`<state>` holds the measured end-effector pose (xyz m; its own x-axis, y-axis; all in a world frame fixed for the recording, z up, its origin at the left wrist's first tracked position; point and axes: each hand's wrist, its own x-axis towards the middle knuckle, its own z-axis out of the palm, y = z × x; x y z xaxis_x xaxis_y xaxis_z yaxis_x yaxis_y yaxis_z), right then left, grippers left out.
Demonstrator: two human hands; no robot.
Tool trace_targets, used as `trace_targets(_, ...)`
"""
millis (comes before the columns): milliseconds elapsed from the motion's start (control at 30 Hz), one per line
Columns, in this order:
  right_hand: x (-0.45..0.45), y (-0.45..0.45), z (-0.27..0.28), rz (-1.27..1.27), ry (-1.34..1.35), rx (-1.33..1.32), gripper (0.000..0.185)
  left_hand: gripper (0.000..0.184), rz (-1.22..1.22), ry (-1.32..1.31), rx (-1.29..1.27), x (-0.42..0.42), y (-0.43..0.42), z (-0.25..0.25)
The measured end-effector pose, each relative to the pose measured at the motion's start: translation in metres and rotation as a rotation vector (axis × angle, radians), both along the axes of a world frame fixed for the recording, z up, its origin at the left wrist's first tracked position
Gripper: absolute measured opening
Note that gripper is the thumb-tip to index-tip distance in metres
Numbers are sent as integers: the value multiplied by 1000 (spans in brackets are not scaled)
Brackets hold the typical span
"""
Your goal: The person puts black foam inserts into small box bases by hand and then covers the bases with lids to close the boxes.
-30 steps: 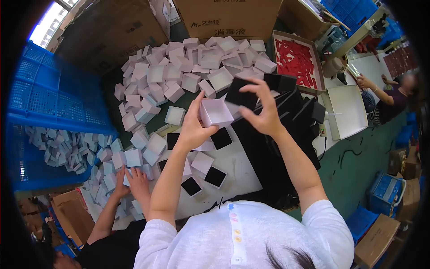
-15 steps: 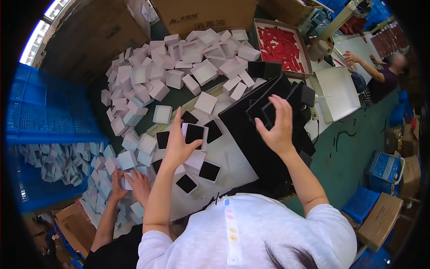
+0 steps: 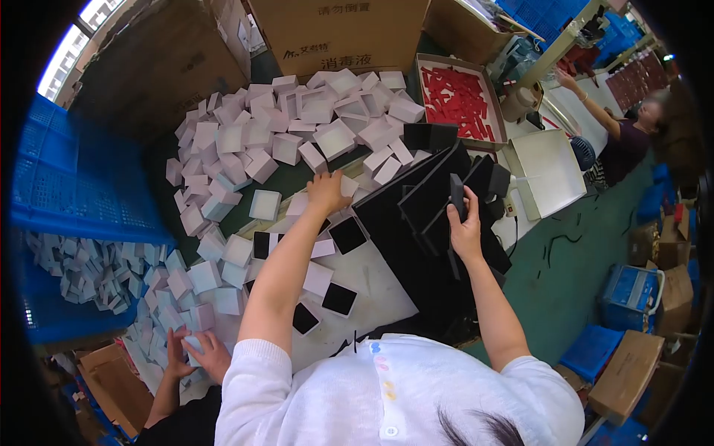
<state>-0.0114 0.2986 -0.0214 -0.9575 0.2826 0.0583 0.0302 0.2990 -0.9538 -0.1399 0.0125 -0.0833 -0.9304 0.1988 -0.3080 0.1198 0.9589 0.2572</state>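
Note:
My left hand (image 3: 327, 195) reaches forward to the near edge of the heap, its fingers and thumb closed on a small white box (image 3: 348, 186). Between the thumb and fingers of my right hand (image 3: 466, 229) is a thin black foam piece (image 3: 456, 193), held upright above a stack of black foam sheets (image 3: 405, 234). White boxes with black inside, such as one lined box (image 3: 340, 299), lie on the white tabletop (image 3: 379, 286) between my arms. Part of the box under my left hand is hidden by the fingers.
A large heap of white boxes (image 3: 256, 137) fills the far left. Blue crates (image 3: 82, 186) stand at the left. At lower left a co-worker's hands (image 3: 204, 355) handle a box. A tray of red pieces (image 3: 491, 137) lies beyond the foam; another person (image 3: 628, 141) sits far right.
My left hand has left a black-lined box and moved forward to a white box. My right hand, open before, now grips a black foam piece. The co-worker's hands moved toward the lower left.

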Motion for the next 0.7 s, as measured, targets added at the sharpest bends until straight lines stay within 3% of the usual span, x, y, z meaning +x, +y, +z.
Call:
trace_targets(167,-4,-14,22,70,184,204,66,88,85,-78,70,14,-23,-13)
trace_targets(333,-14,-35,41,171,265,122,70,94,79,-158,108,34,-46,-8)
trace_targets(400,-16,-43,43,195,289,118,69,89,-104,-24,-99,51,-43,8)
trace_targets(633,-18,-57,44,235,289,153,60,90,84,-38,-136,66,-54,-1)
trace_targets(700,-18,-58,49,252,290,155,58,91,247,86,258,65,-67,-11)
